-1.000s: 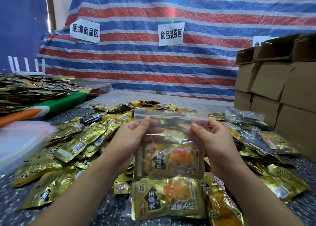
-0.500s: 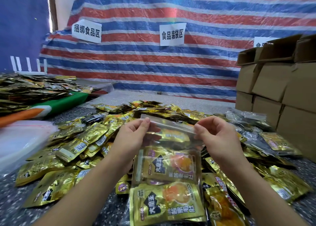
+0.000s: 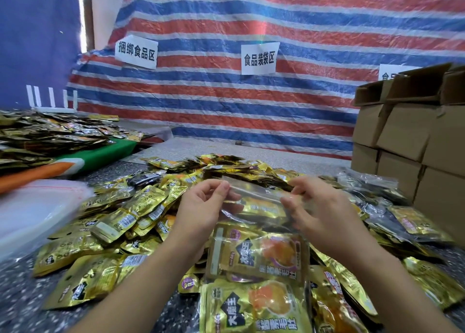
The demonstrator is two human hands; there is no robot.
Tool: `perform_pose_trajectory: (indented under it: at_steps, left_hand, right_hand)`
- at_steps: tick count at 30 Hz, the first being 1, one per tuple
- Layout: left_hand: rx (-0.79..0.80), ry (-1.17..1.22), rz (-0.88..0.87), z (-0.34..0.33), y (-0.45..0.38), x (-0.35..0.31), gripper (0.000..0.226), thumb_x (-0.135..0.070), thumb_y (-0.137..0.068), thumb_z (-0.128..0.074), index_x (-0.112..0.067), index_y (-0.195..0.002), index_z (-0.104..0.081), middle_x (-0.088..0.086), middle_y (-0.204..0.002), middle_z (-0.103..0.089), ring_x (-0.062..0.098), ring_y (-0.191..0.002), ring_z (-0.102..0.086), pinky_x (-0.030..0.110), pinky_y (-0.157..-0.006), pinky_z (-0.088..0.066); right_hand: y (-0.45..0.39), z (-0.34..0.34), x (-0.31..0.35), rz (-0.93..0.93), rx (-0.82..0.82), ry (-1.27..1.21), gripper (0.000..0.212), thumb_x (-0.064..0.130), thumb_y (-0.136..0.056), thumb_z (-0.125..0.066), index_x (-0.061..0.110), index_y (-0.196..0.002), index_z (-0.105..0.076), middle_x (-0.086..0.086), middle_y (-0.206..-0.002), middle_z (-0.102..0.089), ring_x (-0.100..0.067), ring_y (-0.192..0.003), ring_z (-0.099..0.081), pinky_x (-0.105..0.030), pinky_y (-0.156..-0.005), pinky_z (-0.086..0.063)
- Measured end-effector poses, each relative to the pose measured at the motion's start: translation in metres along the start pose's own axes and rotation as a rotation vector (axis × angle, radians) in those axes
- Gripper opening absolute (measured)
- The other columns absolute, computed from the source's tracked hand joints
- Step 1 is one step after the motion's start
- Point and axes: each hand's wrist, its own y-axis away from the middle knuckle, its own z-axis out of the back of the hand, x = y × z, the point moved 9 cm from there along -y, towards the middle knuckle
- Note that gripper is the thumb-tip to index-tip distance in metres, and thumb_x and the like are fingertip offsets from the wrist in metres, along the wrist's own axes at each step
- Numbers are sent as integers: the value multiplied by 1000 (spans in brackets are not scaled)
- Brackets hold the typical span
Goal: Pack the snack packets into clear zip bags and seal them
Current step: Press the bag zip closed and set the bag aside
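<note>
Clear zip bag [image 3: 256, 201] of gold packets [image 3: 259, 254], both hands' grip pinching its top.

You are facing a striped tarp [image 3: 251, 111] bearing paper signs: the left sign [image 3: 136, 53] is reading 捆绑食品区; the middle sign [image 3: 259, 58] is reading 食品装袋区; a far-right sign [image 3: 388, 73] is showing only 食; the near gold packet [image 3: 254, 310] is showing 大魔王.

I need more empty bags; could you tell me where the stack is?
The stack of empty clear bags lies at the left edge, left of the loose gold packets.
</note>
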Motion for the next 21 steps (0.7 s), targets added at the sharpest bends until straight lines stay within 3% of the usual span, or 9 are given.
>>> perform_pose_trajectory:
  at_steps: [1, 3, 4, 6, 10, 13, 17, 19, 21]
  left_hand:
    - [2, 12, -1, 0, 0, -1, 19, -16, -99, -51, -3, -100, -65, 16, -92, -73, 28, -78, -73, 40, -73, -62]
    - [-1, 31, -4, 0, -1, -3, 19, -15, -100, -51, -3, -99, -66, 16, -91, -73, 27, -76, -73, 35, -70, -62]
    - [-5, 41, -5, 0, -1, -4, 19, -15, -100, -51, -3, -99, -66, 16, -91, -73, 27, -76, -73, 33, -69, -61]
    - [-16, 56, -8, 1, -1, -4, 19, -15, -100, -51, -4, -98, -66, 14, -90, -74, 26, -75, -73, 30, -68, -61]
    - [-16, 39, -31, 0, 0, -6, 18, -16, -100, -52, -7, -95, -67, 11, -87, -75, 24, -74, -74, 25, -62, -58]
    - [-10, 42, -49, 0, -2, -6, 17, -17, -99, -53, -8, -95, -67, 12, -88, -74, 25, -74, -74, 26, -63, -57]
    - [-1, 36, -54, 2, -3, -5, 18, -18, -99, -54, -9, -96, -69, 9, -85, -75, 24, -75, -74, 24, -59, -55]
    - [-2, 30, -53, 2, -2, -4, 18, -18, -99, -55, -9, -94, -70, 10, -83, -75, 23, -74, -74, 24, -59, -55]
    - [-6, -2, -66, 1, -2, -5, 18, -18, -99, -56, -11, -93, -71, 8, -82, -75, 20, -72, -73, 23, -60, -55]
  right_hand:
    - [-4, -5, 3, -6, 105, 63, 46, 56, -89, -49, 28, -123, -60, 20, -97, -57, -6, -90, -58, -39, -84, -51]
    - [-11, -10, 6, -5, 211, 40, 24, 51, -92, -50, 36, -106, -62, 21, -89, -61, -2, -82, -60, -35, -75, -54]
    - [-15, -8, 7, -8, 196, -23, 8, 42, -94, -56, 38, -93, -62, 18, -82, -63, 0, -75, -60, -29, -68, -53]
    - [-19, 0, 5, -11, 104, -94, 16, 25, -94, -64, 34, -80, -63, 15, -74, -63, 0, -68, -59, -18, -60, -44]
    - [-21, 0, 8, 20, 23, -16, 10, 24, -93, -66, 27, -85, -62, 16, -79, -60, -2, -74, -57, -25, -64, -44]
    - [-30, -2, 29, 98, 12, -14, 12, 38, -92, -61, 31, -102, -58, 23, -88, -53, 4, -83, -52, -18, -70, -40]
    - [-45, -37, 58, 92, 297, -27, 34, 47, -94, -58, 28, -121, -58, 15, -105, -58, -5, -95, -56, -23, -79, -48]
    - [-48, -54, 63, 78, 424, 27, 26, 49, -95, -56, 23, -100, -61, 11, -93, -62, -7, -81, -57, -26, -69, -49]
    - [-50, -58, 64, 79, 452, 33, 25, 43, -97, -56, 21, -85, -61, 7, -77, -58, -6, -64, -49, -22, -54, -38]
